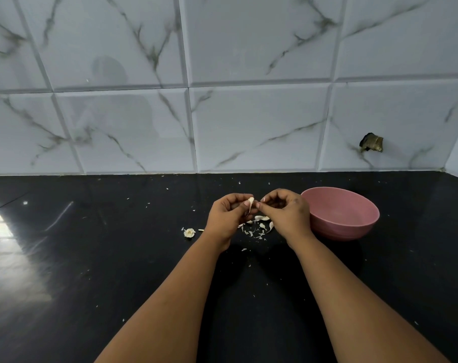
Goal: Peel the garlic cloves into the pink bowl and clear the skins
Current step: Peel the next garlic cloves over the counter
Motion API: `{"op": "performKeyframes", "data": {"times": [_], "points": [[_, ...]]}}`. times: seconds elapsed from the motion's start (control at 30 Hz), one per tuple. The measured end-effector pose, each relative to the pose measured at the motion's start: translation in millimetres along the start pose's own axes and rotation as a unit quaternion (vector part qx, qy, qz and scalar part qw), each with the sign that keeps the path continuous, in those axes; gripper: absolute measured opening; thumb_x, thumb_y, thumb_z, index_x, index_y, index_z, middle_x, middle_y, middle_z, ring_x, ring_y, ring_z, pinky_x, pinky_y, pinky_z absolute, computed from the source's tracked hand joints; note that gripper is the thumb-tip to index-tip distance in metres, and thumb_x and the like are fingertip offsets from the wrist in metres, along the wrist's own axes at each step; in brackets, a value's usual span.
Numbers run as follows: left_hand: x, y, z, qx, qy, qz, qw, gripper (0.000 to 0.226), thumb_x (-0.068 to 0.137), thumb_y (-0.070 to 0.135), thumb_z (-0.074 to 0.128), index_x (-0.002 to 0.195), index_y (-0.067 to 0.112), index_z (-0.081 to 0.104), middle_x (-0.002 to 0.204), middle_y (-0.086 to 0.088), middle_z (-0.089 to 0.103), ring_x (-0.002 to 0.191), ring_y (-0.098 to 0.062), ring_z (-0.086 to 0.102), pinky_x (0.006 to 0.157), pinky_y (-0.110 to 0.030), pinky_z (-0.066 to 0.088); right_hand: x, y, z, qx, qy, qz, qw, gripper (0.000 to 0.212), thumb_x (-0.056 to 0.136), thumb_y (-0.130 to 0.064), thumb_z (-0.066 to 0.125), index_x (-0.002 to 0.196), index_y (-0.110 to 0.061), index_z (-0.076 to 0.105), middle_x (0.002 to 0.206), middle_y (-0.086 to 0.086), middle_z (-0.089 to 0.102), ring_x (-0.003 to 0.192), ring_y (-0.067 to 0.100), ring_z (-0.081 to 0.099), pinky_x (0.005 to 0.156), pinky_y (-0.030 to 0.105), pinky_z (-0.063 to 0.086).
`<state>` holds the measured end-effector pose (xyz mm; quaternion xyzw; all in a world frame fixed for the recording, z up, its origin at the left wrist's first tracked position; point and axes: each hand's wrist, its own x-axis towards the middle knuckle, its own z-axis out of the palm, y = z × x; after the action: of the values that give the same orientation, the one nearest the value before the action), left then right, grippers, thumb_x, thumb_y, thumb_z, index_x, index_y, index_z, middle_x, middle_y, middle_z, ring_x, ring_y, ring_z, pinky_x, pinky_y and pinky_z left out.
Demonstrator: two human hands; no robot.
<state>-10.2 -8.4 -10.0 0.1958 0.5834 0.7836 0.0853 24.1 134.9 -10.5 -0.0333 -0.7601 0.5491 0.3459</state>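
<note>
Pink bowl (339, 213), contents not discernible, beside right hand (285, 214).

Open black counter (97, 258) left and front — only scattered skins (256, 229) and a garlic root stub (189, 232). Blocked right by pink bowl (339, 213) — behind by tiled wall (222, 100).

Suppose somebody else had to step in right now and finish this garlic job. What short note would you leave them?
Left hand holds a garlic clove; right hand pinches at its skin, mid-peel.
Pink bowl sits just right of the hands; no peeled cloves show inside from this angle.
Loose skins lie on the black counter under the hands, a garlic stub to their left.
Left to do: finish this clove, drop it in the bowl, clear the skins.
</note>
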Motion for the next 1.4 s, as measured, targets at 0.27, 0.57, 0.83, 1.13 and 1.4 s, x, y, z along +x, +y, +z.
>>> {"op": "performKeyframes", "data": {"times": [0.27,0.57,0.83,1.13,1.4], "points": [[0,0,-1,-0.006,0.020,0.010,1.000,0.009,0.092,0.001,0.063,0.100,-0.001,0.066,0.085,-0.012,0.075,0.082,-0.016,0.073,0.070,-0.021,0.056,-3,-4,4,0.007,-0.033,0.016,0.999,0.002,0.084,-0.020,0.075,0.082,-0.019,0.076,0.075,-0.003,0.074,0.072,0.011,0.070,0.069,0.030,0.057],[1,-1,0,0.008,0.010,0.018,1.000,0.018,0.087,0.001,0.069,0.105,0.002,0.070,0.102,-0.019,0.072,0.095,-0.020,0.069,0.088,-0.027,0.055,-7,-11,2,0.087,-0.031,0.048,0.995,0.011,0.079,-0.011,0.078,0.083,-0.020,0.074,0.078,-0.004,0.074,0.072,0.001,0.067,0.061,0.010,0.049],[0,0,-1,-0.003,0.017,0.022,1.000,0.017,0.090,-0.003,0.064,0.107,-0.004,0.067,0.088,-0.012,0.073,0.081,-0.014,0.072,0.072,-0.018,0.054,-8,-16,0,0.099,-0.035,0.061,0.993,0.016,0.080,-0.008,0.076,0.075,-0.024,0.075,0.070,-0.001,0.074,0.063,0.006,0.069,0.057,0.016,0.051],[-1,3,-2,0.046,0.017,0.039,0.998,0.013,0.088,0.000,0.068,0.101,-0.001,0.070,0.075,-0.002,0.073,0.075,-0.012,0.071,0.072,-0.021,0.055,-4,-13,-7,-0.111,-0.058,-0.066,0.990,0.014,0.078,-0.021,0.074,0.066,-0.027,0.072,0.061,-0.014,0.068,0.057,0.001,0.062,0.055,0.011,0.046],[-1,2,-6,0.139,0.003,0.063,0.988,0.010,0.090,0.002,0.067,0.094,0.009,0.073,0.088,-0.010,0.075,0.084,-0.018,0.073,0.084,-0.031,0.059,-5,-15,-9,-0.177,-0.089,-0.077,0.977,0.015,0.079,-0.023,0.070,0.064,-0.020,0.071,0.055,-0.012,0.065,0.055,0.001,0.061,0.052,0.008,0.041]]}}
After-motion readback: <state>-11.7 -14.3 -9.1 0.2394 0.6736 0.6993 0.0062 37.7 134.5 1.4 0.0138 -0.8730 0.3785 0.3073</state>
